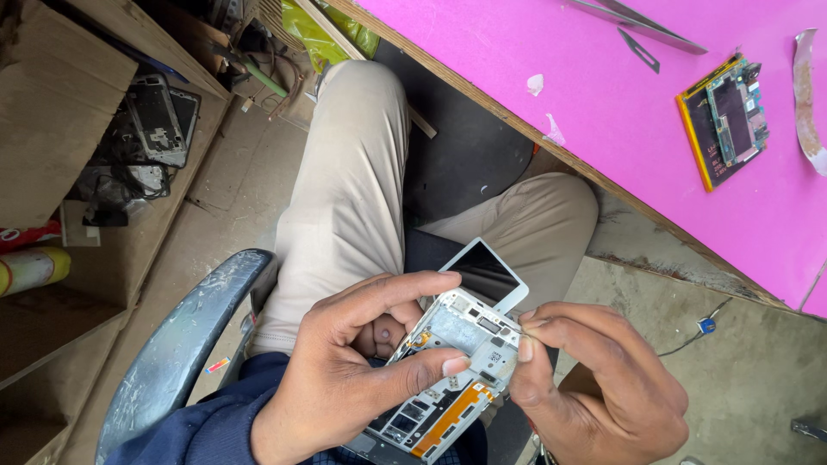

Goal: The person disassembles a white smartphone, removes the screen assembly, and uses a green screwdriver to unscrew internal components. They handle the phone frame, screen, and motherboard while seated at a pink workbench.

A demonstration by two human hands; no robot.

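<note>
A: Item one?
B: Phone (461, 344), opened, insides up, held over the lap, off the bench (603, 103). Long axis diagonal; white screen end points up-right toward the bench edge.
A: Hands?
B: Left hand (362, 370) grasps the phone, thumb across its middle. Right hand (594, 379) pinches at the phone's right edge; what it pinches is too small to tell.
A: Room?
B: Open floor to the right. Board (724, 120) and blade (639, 49) lie on the bench, well apart.
</note>
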